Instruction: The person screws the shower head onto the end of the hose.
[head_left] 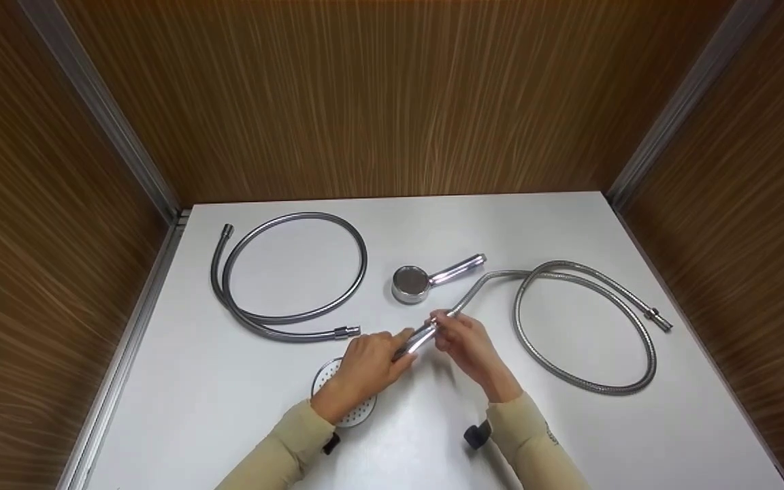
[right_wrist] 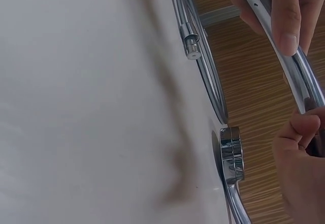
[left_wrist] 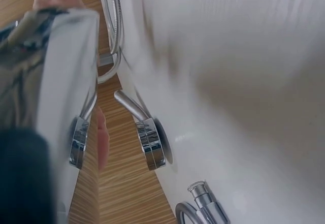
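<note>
My left hand [head_left: 367, 364] grips the chrome handle [head_left: 422, 339] of a shower head, whose round, perforated white face [head_left: 358, 412] shows beneath the wrist. The handle points away to the right. At its far end, my right hand [head_left: 468, 346] pinches the joint where a silver metal shower hose [head_left: 479, 284] meets the handle; the fingers partly hide the joint. From there the hose runs right into a loop on the table. In the right wrist view, the left thumb [right_wrist: 286, 31] lies along the handle [right_wrist: 293, 74], with the right hand [right_wrist: 299, 165] at its end.
A second chrome shower head [head_left: 410, 284] lies just beyond the hands. To the left, a darker coiled shower hose [head_left: 290, 318] lies on the white table [head_left: 229, 401]. Wood-grain panels [head_left: 392, 102] enclose the back and sides.
</note>
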Demonstrator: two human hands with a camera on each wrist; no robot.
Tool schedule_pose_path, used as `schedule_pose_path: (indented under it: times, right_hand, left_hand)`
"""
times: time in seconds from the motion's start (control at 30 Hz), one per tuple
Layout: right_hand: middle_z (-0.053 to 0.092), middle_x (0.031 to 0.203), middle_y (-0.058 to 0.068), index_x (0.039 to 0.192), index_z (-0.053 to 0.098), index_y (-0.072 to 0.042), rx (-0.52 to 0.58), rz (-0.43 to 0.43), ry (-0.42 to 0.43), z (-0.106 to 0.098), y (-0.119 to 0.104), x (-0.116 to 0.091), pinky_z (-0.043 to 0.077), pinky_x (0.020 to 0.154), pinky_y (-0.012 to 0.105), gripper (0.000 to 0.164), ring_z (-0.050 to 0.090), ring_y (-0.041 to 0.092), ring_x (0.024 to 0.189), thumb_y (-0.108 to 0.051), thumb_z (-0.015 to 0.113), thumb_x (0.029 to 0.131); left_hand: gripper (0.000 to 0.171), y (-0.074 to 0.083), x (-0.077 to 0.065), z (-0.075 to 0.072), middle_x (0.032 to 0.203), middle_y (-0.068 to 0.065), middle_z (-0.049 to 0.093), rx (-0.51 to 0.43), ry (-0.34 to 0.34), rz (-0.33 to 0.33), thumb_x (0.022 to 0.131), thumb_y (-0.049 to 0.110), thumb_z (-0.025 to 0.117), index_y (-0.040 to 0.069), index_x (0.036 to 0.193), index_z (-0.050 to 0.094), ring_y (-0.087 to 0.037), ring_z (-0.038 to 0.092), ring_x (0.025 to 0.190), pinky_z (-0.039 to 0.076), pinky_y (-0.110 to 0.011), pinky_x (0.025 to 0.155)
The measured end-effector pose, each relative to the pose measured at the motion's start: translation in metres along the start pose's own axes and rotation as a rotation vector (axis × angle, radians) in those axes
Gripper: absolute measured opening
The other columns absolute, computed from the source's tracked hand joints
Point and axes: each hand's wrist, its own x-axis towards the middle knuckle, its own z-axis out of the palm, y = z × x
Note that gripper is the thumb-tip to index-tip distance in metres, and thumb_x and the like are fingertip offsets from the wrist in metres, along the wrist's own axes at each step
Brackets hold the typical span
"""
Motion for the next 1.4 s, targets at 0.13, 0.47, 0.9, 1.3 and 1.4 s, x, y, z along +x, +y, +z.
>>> schedule_pose_path:
  times: [0.13,0.47,0.9,1.3,1.4]
  right_hand:
    - [0.075,0.093,0.003,0.106,0.073,-0.005,0.049,-0.003,-0.032,-0.0022,-0.0005,-0.0006,0.048,0.069,0.023,0.02,0.057,0.01,0.071,-0.001,0.053,0.105]
    - [0.069,0.09,0.001,0.11,0.072,-0.005,-0.076,-0.018,-0.041,-0.0066,-0.0006,-0.0019,0.047,0.069,0.023,0.013,0.053,0.011,0.072,-0.008,0.06,0.106]
    - [0.061,0.077,-0.002,0.107,0.072,-0.004,-0.152,-0.013,-0.004,-0.0046,-0.0014,-0.0024,0.046,0.067,0.022,0.013,0.053,0.011,0.07,-0.015,0.064,0.106]
    - [0.064,0.085,-0.001,0.115,0.069,-0.003,-0.109,-0.017,-0.013,-0.0046,-0.0026,-0.0012,0.046,0.068,0.023,0.015,0.053,0.011,0.071,-0.013,0.062,0.106]
    - [0.066,0.088,0.0,0.114,0.07,-0.002,-0.062,-0.017,-0.039,-0.0039,-0.0035,-0.0016,0.047,0.069,0.023,0.016,0.054,0.012,0.072,-0.012,0.06,0.107]
  left_hand:
    - [0.041,0.0002,0.0002,0.0,0.068,0.001,0.063,-0.004,0.011,0.005,0.099,0.035,0.073,0.013,0.134,0.072,-0.014,0.054,0.057,0.045,-0.03,0.054]
    - [0.041,0.0012,0.001,-0.0013,0.068,0.0,0.062,-0.007,-0.003,0.004,0.1,0.035,0.072,0.013,0.134,0.071,-0.014,0.052,0.057,0.044,-0.029,0.054]
    - [0.04,0.0011,-0.0001,-0.0025,0.068,0.001,0.061,-0.011,-0.007,0.014,0.1,0.034,0.072,0.012,0.134,0.071,-0.012,0.052,0.057,0.044,-0.028,0.055]
    - [0.042,0.0015,0.0014,-0.0041,0.068,0.002,0.061,-0.015,-0.018,0.005,0.101,0.036,0.071,0.014,0.137,0.069,-0.011,0.052,0.057,0.045,-0.027,0.055]
    - [0.042,0.0012,0.0011,-0.0043,0.068,0.002,0.061,-0.007,-0.017,0.012,0.101,0.036,0.07,0.014,0.136,0.069,-0.012,0.052,0.057,0.045,-0.027,0.054]
